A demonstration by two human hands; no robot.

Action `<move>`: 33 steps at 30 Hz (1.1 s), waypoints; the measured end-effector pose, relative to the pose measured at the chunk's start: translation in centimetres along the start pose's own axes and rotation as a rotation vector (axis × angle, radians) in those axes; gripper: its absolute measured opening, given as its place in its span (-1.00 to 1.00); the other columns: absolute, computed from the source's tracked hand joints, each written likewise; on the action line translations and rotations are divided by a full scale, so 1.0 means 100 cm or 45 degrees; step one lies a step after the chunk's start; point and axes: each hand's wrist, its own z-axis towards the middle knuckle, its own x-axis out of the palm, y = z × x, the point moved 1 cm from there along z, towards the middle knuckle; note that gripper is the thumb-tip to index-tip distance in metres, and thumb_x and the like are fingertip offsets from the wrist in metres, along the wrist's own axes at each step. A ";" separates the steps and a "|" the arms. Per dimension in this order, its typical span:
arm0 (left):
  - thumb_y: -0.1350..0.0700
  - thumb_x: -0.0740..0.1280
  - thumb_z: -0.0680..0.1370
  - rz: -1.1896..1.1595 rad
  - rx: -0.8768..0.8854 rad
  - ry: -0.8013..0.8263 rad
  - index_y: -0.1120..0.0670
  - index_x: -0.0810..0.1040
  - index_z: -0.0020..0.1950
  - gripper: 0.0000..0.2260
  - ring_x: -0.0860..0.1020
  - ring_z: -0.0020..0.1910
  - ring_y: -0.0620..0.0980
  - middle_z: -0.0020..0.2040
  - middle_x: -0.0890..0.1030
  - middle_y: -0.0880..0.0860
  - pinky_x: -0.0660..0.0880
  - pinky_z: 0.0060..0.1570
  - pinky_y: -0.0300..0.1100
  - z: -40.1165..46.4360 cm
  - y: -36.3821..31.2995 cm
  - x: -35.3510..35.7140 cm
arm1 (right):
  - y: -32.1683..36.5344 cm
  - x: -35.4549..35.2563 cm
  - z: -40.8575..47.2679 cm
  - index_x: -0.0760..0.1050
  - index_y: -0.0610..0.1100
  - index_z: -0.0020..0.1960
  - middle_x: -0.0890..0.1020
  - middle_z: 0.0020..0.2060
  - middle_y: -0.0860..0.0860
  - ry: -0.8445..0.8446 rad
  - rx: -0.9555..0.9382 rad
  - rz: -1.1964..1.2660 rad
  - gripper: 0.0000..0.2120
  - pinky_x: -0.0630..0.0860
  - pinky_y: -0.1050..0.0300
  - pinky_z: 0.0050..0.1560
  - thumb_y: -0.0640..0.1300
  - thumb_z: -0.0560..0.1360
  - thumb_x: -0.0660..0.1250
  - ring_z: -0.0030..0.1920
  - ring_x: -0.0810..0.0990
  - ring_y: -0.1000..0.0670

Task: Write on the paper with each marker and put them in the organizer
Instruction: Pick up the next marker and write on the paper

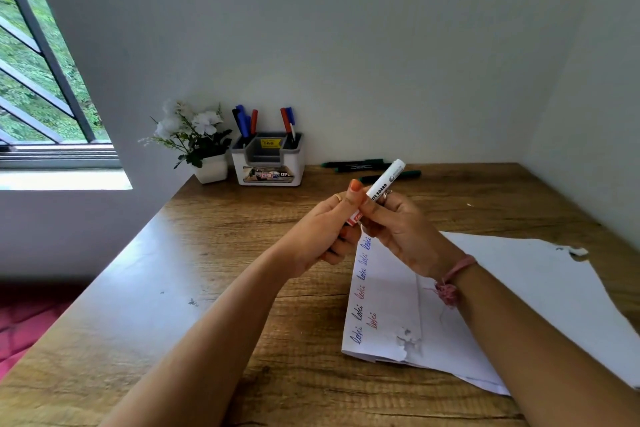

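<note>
Forearms, two, bare, reaching up from the lower edge over a wooden table (214, 288); pink band on the right wrist. Paper (502, 295): white, torn at edges, flat on the table under the right forearm, with a column of short handwritten words in blue and red along its left edge. Marker (382, 184): white barrel, held tilted in the air above the paper's far end, gripped by both hands. Left hand (325, 232): fingers curled round the marker's lower end, thumb up. Right hand (398, 222): fingers pinching the barrel at its middle. Organizer (268, 163): white with grey insert, at the far wall, holding blue, red and black markers upright. Green markers (353, 165): lying on the table right of the organizer. Flower pot (211, 168): white, just left of the organizer.
</note>
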 end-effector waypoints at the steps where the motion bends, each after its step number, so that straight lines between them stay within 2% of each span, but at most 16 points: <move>1: -0.31 0.10 0.46 -0.004 0.006 0.006 0.09 0.36 0.32 -0.39 0.16 -0.49 -0.15 -0.44 0.27 -0.09 0.08 -0.50 -0.29 0.000 0.000 0.000 | 0.000 0.000 0.000 0.57 -0.08 -0.09 0.59 -0.24 -0.01 0.005 0.002 0.009 -0.76 0.52 0.20 -0.03 0.05 0.37 0.31 -0.13 0.55 0.04; 3: -0.29 0.11 0.48 -0.020 0.020 0.021 0.11 0.38 0.28 -0.43 0.16 -0.50 -0.16 -0.44 0.27 -0.09 0.08 -0.52 -0.30 -0.001 0.000 -0.002 | 0.001 0.000 -0.001 0.57 -0.08 -0.08 0.60 -0.24 0.01 0.008 0.005 0.006 -0.76 0.52 0.19 -0.01 0.05 0.37 0.32 -0.12 0.55 0.04; 5: -0.25 0.10 0.51 -0.025 0.043 0.057 0.05 0.42 0.14 -0.57 0.14 -0.52 -0.16 -0.46 0.24 -0.09 0.06 -0.53 -0.30 -0.001 0.000 -0.002 | 0.004 -0.001 -0.001 0.60 -0.05 -0.11 0.61 -0.26 0.04 0.011 -0.026 0.036 -0.79 0.51 0.22 -0.03 0.06 0.37 0.33 -0.12 0.55 0.05; 7: -0.22 0.11 0.51 -0.025 0.064 0.120 -0.01 0.38 0.02 -0.70 0.10 -0.54 -0.15 -0.46 0.19 -0.07 0.01 -0.54 -0.30 -0.003 0.000 0.000 | 0.009 -0.004 -0.002 0.64 0.00 -0.14 0.56 -0.18 -0.05 0.020 -0.094 0.087 -0.76 0.45 0.14 0.04 0.15 0.33 0.42 -0.07 0.46 -0.05; 9: -0.21 0.14 0.48 -0.015 0.073 0.166 -0.04 0.37 0.01 -0.72 0.09 -0.53 -0.14 -0.45 0.17 -0.06 0.00 -0.53 -0.28 -0.004 0.002 0.001 | 0.010 -0.008 -0.002 0.64 0.01 -0.13 0.47 -0.12 -0.15 0.020 -0.119 0.081 -0.63 0.38 0.06 0.07 0.25 0.21 0.50 0.00 0.36 -0.12; 11: -0.23 0.14 0.47 0.007 0.075 0.180 -0.04 0.36 0.05 -0.69 0.10 -0.50 -0.13 -0.44 0.18 -0.07 0.01 -0.50 -0.24 -0.003 0.003 -0.001 | 0.009 -0.009 -0.001 0.65 0.02 -0.14 0.50 -0.16 -0.12 0.008 -0.126 0.045 -0.59 0.38 0.10 -0.02 0.28 0.17 0.50 -0.04 0.34 -0.13; 13: -0.31 0.10 0.45 0.007 0.076 0.175 -0.05 0.37 0.13 -0.58 0.11 -0.48 -0.12 -0.43 0.20 -0.07 0.03 -0.46 -0.22 -0.001 0.005 -0.007 | 0.010 -0.008 0.000 0.65 0.02 -0.15 0.57 -0.22 -0.02 -0.032 -0.151 0.025 -0.66 0.36 0.18 -0.14 0.25 0.24 0.45 -0.12 0.32 -0.12; 16: -0.44 0.02 0.37 0.041 0.031 0.085 -0.06 0.37 0.24 -0.37 0.17 -0.49 -0.11 -0.44 0.26 -0.09 0.11 -0.48 -0.24 0.005 0.011 -0.020 | 0.016 -0.015 0.000 0.66 0.02 -0.16 0.55 -0.31 0.08 -0.230 -0.178 0.090 -0.73 0.32 0.21 -0.24 0.17 0.30 0.37 -0.28 0.36 0.04; 18: -0.49 0.01 0.38 0.297 0.028 -0.030 -0.03 0.37 0.26 -0.32 0.27 -0.47 -0.13 -0.39 0.35 -0.08 0.22 -0.45 -0.27 0.009 0.016 -0.032 | 0.020 -0.024 -0.002 0.64 -0.02 -0.15 0.55 -0.32 0.08 -0.326 -0.196 0.190 -0.72 0.37 0.23 -0.26 0.14 0.28 0.38 -0.32 0.40 0.12; 21: -0.40 0.15 0.41 0.934 0.076 -0.061 -0.11 0.38 0.30 -0.43 0.45 -0.25 -0.19 -0.17 0.50 -0.09 0.35 -0.25 -0.26 0.013 0.021 -0.041 | 0.025 -0.031 -0.006 0.58 -0.12 -0.08 0.58 -0.33 0.09 -0.330 -0.214 0.247 -0.68 0.48 0.27 -0.34 0.07 0.28 0.41 -0.32 0.46 0.13; 23: -0.34 0.27 0.38 1.125 0.069 0.028 -0.16 0.38 0.33 -0.44 0.46 -0.22 -0.15 -0.21 0.49 -0.09 0.35 -0.23 -0.25 0.015 0.022 -0.041 | 0.029 -0.031 -0.007 0.57 -0.12 -0.11 0.60 -0.34 0.07 -0.278 -0.183 0.156 -0.75 0.53 0.27 -0.33 -0.01 0.28 0.41 -0.32 0.50 0.11; 26: -0.32 0.35 0.36 1.284 0.064 0.170 -0.23 0.36 0.36 -0.41 0.44 -0.17 -0.18 -0.18 0.43 -0.20 0.33 -0.20 -0.24 0.017 0.019 -0.037 | 0.036 -0.027 -0.010 0.56 -0.12 -0.14 0.60 -0.33 0.03 -0.069 -0.113 -0.239 -0.97 0.56 0.24 -0.27 -0.19 0.41 0.37 -0.33 0.53 0.09; 29: -0.33 0.36 0.35 1.418 0.037 0.234 -0.24 0.34 0.36 -0.39 0.39 -0.13 -0.18 -0.12 0.36 -0.22 0.31 -0.21 -0.25 0.020 0.020 -0.034 | 0.030 -0.027 -0.016 0.53 -0.13 -0.11 0.62 -0.27 -0.04 0.175 -0.023 -0.495 -0.92 0.57 0.24 -0.28 -0.29 0.47 0.31 -0.33 0.58 0.06; 33: -0.32 0.38 0.34 1.502 0.031 0.257 -0.23 0.32 0.37 -0.37 0.41 -0.06 -0.11 -0.02 0.40 -0.09 0.35 -0.18 -0.23 0.024 0.021 -0.031 | 0.005 -0.030 -0.029 0.59 -0.13 -0.07 0.69 -0.19 -0.07 0.376 0.089 -0.440 -0.91 0.59 0.21 -0.23 -0.21 0.42 0.39 -0.22 0.67 -0.01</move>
